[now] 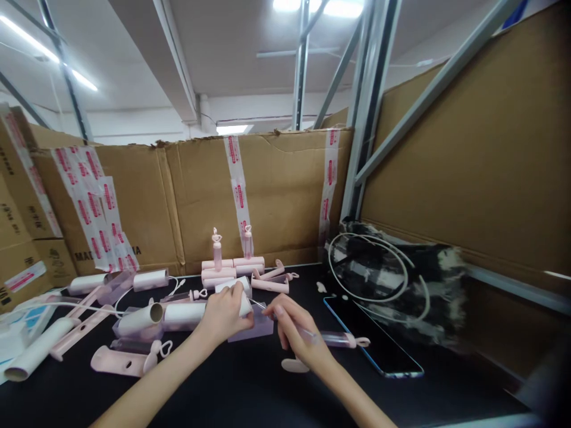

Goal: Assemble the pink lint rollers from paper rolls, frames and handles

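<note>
My left hand (229,312) is closed around a white cylindrical piece (245,304) over the middle of the black table. My right hand (297,330) grips a slim screwdriver (307,334) with a clear handle; its thin metal shaft points at the white piece. Whether the tip touches it I cannot tell. Below the hands lies a translucent purple tray-like part (252,331). Just right of my right hand is a clear tube with a pink heart-shaped loop (341,339). A flat pink oval piece (295,365) lies under my right wrist.
Several pink casings (218,277) are stacked at the back. White tubes (42,348) and pink shells (118,361) spread over the left side. A phone (375,339) lies on the right, by a coiled white cable (368,297) and black plastic wrap (439,273). Cardboard walls (285,196) enclose the table.
</note>
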Action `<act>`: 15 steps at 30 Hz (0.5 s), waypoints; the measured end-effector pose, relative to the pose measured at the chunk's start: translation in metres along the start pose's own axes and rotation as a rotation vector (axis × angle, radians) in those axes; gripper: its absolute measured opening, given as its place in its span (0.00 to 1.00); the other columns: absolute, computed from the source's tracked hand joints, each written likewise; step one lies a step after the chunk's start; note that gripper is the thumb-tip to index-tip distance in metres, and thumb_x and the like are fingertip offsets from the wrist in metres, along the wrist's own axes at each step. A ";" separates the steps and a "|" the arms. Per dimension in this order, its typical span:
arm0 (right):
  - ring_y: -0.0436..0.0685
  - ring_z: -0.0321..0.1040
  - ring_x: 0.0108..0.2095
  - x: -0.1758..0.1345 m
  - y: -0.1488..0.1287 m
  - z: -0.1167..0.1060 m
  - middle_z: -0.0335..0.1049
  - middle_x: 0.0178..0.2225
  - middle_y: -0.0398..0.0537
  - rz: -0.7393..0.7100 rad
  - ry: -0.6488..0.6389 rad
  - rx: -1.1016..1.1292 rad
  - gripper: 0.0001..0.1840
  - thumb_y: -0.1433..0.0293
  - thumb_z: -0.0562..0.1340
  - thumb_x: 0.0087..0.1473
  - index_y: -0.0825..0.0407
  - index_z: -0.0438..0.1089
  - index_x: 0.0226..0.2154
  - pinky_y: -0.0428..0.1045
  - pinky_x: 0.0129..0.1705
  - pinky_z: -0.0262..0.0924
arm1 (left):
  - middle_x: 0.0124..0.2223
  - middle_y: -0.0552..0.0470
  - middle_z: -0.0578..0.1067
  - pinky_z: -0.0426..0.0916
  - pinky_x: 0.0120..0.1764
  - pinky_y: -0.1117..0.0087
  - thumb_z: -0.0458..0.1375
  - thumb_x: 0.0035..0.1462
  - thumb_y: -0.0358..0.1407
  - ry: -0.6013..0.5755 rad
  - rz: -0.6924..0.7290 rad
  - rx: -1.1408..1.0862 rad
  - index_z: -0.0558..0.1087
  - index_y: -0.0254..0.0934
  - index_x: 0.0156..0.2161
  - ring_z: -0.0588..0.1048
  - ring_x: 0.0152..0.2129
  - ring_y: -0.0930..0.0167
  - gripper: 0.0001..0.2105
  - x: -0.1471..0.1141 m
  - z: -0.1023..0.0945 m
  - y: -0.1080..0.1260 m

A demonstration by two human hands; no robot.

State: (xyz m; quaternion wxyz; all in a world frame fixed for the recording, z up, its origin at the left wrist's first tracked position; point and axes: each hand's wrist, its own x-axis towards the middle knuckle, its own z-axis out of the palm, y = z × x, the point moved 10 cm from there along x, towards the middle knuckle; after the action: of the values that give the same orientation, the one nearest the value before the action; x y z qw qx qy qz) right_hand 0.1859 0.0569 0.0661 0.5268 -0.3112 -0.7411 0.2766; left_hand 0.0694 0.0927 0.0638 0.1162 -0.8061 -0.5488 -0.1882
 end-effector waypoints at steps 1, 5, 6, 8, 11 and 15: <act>0.42 0.55 0.13 -0.001 0.003 0.001 0.60 0.26 0.42 0.002 0.008 0.004 0.19 0.60 0.49 0.60 0.54 0.68 0.30 0.43 0.18 0.52 | 0.35 0.43 0.74 0.67 0.33 0.66 0.52 0.47 0.38 0.013 0.016 0.021 0.62 0.34 0.40 0.74 0.34 0.60 0.14 0.000 0.000 0.000; 0.42 0.55 0.12 -0.005 0.012 -0.005 0.61 0.27 0.43 0.025 0.062 0.032 0.19 0.60 0.49 0.60 0.54 0.68 0.30 0.43 0.15 0.49 | 0.35 0.43 0.75 0.67 0.32 0.67 0.51 0.48 0.37 0.031 0.020 0.078 0.62 0.34 0.39 0.74 0.34 0.61 0.12 0.000 0.005 -0.005; 0.42 0.55 0.12 -0.006 0.013 -0.005 0.61 0.26 0.43 0.031 0.061 0.024 0.19 0.60 0.49 0.60 0.54 0.68 0.30 0.43 0.15 0.49 | 0.35 0.44 0.75 0.67 0.32 0.67 0.50 0.48 0.37 0.024 0.016 0.082 0.62 0.34 0.39 0.74 0.34 0.61 0.12 0.000 0.007 -0.006; 0.43 0.56 0.12 -0.008 0.015 -0.002 0.61 0.24 0.42 0.045 0.035 -0.011 0.19 0.60 0.49 0.60 0.54 0.68 0.30 0.43 0.16 0.51 | 0.34 0.44 0.74 0.67 0.31 0.67 0.50 0.49 0.38 0.008 0.017 0.077 0.62 0.34 0.39 0.74 0.34 0.62 0.13 0.000 0.010 -0.007; 0.43 0.57 0.12 -0.009 0.017 0.004 0.62 0.23 0.42 0.078 0.003 -0.028 0.19 0.60 0.50 0.60 0.54 0.69 0.31 0.42 0.16 0.53 | 0.33 0.45 0.74 0.67 0.30 0.67 0.50 0.49 0.39 0.003 0.019 0.078 0.62 0.35 0.39 0.74 0.33 0.62 0.13 -0.001 0.011 -0.007; 0.42 0.58 0.11 -0.011 0.020 0.005 0.64 0.27 0.44 0.101 0.024 0.021 0.18 0.59 0.51 0.59 0.55 0.69 0.30 0.41 0.13 0.50 | 0.33 0.45 0.74 0.66 0.31 0.68 0.49 0.50 0.39 0.021 0.032 0.094 0.62 0.35 0.38 0.74 0.33 0.63 0.11 -0.003 0.009 -0.006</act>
State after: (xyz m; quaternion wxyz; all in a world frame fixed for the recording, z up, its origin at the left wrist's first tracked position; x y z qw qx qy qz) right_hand 0.1875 0.0613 0.0439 0.5240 -0.3459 -0.7153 0.3067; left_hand 0.0644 0.0958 0.0542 0.1626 -0.8063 -0.5431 -0.1688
